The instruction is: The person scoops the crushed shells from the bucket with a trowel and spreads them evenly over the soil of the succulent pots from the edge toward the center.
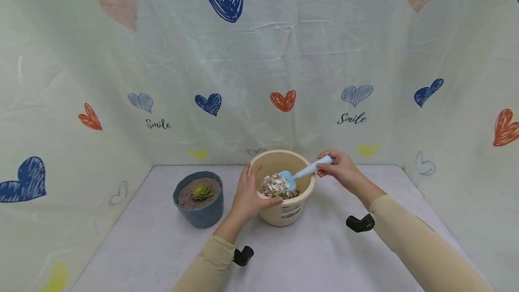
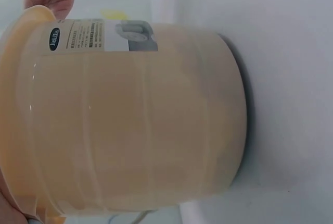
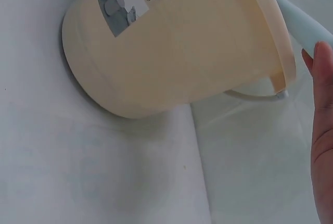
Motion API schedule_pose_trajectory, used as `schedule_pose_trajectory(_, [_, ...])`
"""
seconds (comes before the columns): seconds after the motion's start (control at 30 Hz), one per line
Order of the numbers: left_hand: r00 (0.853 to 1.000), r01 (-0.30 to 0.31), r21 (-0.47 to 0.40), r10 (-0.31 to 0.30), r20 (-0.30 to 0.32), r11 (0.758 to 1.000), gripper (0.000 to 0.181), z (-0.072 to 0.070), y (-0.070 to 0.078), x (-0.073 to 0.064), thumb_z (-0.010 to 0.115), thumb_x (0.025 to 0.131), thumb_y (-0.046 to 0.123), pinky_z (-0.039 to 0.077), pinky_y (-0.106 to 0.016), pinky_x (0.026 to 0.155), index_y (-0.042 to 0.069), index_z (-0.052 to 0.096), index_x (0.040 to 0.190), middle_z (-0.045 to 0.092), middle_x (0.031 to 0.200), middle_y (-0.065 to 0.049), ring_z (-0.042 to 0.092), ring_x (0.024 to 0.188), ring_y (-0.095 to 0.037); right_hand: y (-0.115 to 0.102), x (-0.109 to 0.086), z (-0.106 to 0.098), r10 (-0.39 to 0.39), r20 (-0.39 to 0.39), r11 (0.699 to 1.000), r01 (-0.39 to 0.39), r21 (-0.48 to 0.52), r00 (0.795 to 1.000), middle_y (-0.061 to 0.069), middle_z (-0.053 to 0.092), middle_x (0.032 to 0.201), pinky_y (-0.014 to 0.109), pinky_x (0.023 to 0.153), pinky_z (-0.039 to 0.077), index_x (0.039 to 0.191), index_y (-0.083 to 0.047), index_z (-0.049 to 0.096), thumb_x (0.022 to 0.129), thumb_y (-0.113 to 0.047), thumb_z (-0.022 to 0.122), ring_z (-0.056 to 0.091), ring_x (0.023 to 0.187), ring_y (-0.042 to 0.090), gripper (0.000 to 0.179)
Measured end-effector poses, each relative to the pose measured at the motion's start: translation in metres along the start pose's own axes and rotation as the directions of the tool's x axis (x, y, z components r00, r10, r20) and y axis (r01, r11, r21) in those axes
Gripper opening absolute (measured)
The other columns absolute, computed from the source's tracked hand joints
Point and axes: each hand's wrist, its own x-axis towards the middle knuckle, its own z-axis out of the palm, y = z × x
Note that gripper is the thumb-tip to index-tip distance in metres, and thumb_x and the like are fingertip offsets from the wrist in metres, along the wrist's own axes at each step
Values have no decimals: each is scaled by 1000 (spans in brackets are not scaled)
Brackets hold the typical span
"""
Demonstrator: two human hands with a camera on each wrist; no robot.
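Observation:
A cream plastic bucket point(image 1: 282, 215) stands on the table, holding a loose mix of grey, white and brown bits point(image 1: 275, 185). My left hand point(image 1: 248, 197) holds its rim, the fingers along the left side and the thumb across the front. With my right hand point(image 1: 342, 170) I grip the handle of a light blue hand trowel point(image 1: 307, 170) at the bucket's right. The trowel's blade lies in the mix, partly covered. In the left wrist view the bucket's side point(image 2: 135, 125) fills much of the frame; the right wrist view shows the trowel handle point(image 3: 304, 23) above the rim.
Left of the bucket stands a blue pot point(image 1: 200, 215) filled with brownish soil, with a green succulent point(image 1: 201, 192) in its middle. A pale cloth covers the table point(image 1: 308, 260). Behind it hangs a white curtain point(image 1: 251, 66) printed with hearts. The bucket's thin handle point(image 3: 250, 96) hangs at its back.

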Motion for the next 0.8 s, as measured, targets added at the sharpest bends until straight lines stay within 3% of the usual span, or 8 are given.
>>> schedule_pose_trajectory(0.27, [998,9,-65,-5,63,998,111,-13,-1,-1,91,65,40,27,-65,105,17,27,153,6,160,-17,13,143,-45,-1,0,5,-36,-42,999,38,36,998,8,60,87,27,71,56,107,6,50,93,8,58,65,70,13,16])
schedule_pose_trajectory(0.4, [996,24,-96,-16,85,995,110,-23,-3,-4,90,68,38,26,-62,106,16,26,154,8,161,-17,15,143,-44,-3,2,13,-57,-51,995,61,74,997,7,61,84,27,69,56,104,2,54,92,8,59,66,68,13,14])
schedule_pose_trajectory(0.57, [996,52,-103,-44,74,993,110,-36,-7,-10,90,67,39,24,-64,107,17,26,155,12,161,-16,15,144,-41,-5,3,22,-78,-59,993,82,85,995,6,61,83,28,69,56,100,-5,56,91,9,60,66,68,13,16])
schedule_pose_trajectory(0.8, [999,45,-88,-42,30,995,110,-54,-17,-18,89,67,41,22,-63,108,13,27,154,17,159,-16,16,144,-39,-7,3,34,-99,-58,980,107,168,993,6,62,82,25,67,55,104,13,49,91,13,56,65,67,13,15])
